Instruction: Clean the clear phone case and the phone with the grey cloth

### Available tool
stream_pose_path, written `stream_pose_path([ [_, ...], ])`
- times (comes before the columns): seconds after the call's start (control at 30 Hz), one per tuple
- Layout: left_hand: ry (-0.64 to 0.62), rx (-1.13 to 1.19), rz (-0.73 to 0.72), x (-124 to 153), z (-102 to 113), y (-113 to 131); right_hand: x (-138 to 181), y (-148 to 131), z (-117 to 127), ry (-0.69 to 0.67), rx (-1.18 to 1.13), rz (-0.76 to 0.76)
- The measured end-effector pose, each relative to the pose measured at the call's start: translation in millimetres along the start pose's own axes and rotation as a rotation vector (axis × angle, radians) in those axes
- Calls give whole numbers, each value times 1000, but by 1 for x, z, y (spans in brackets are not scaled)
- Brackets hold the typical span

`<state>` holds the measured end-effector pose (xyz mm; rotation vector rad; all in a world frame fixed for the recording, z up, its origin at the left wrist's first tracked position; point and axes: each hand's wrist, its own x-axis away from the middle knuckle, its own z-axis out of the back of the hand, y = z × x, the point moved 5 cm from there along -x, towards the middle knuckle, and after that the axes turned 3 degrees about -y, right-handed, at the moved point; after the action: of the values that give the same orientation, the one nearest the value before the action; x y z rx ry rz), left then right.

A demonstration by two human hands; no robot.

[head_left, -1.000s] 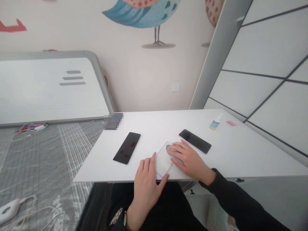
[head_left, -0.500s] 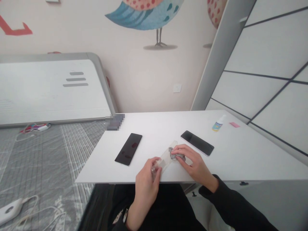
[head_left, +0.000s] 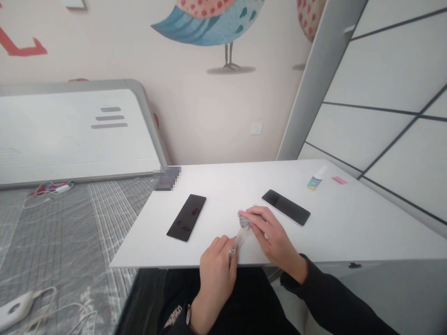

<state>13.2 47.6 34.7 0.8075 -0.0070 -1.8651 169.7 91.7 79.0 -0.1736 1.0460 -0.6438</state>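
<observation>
Clear plastic, the see-through case [head_left: 240, 238] tilts between your two hands, its near end pinched in your left hand [head_left: 217, 266]. Your right hand [head_left: 273, 233] pinches a grey wad [head_left: 244, 222] at the far end. Beyond the grip, one dark phone [head_left: 187, 217] lies left, another phone [head_left: 286, 207] right; farther right is a small bottle [head_left: 316, 179].

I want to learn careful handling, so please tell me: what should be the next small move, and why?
Probably slide the grey cloth in the right hand a little along the clear case, toward the left hand. That hand holds the near end, the cloth is at the far end, and the stretch between looks uncovered.
</observation>
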Motion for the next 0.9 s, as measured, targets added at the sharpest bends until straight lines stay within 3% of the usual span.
stream_pose_path([
  [0.1, 17, -83, -32, 0, 0, 4, 4, -2, -15, -50, -28, 25],
  [0.3, 100, -177, -73, 6, -5, 2, 20, -40, -31, -200, -111, 188],
  [0.4, 94, -181, -81, 7, -4, 3, 22, -29, -25, -218, 0, 285],
  [0.53, 53, -184, -69, 3, -2, 7, 14, 9, -15, -140, 225, 125],
  [0.63, 61, -198, -48, 3, -4, 5, 16, -4, -23, -180, 151, 82],
  [0.77, 76, -206, -44, 6, -9, 1, 31, -50, -39, -309, 10, 274],
  [0.83, 69, -204, -47, 7, -9, 1, 31, -49, -36, -307, 23, 331],
  [0.9, 56, -200, -52, 6, -7, 2, 24, -24, -27, -268, 98, 266],
])
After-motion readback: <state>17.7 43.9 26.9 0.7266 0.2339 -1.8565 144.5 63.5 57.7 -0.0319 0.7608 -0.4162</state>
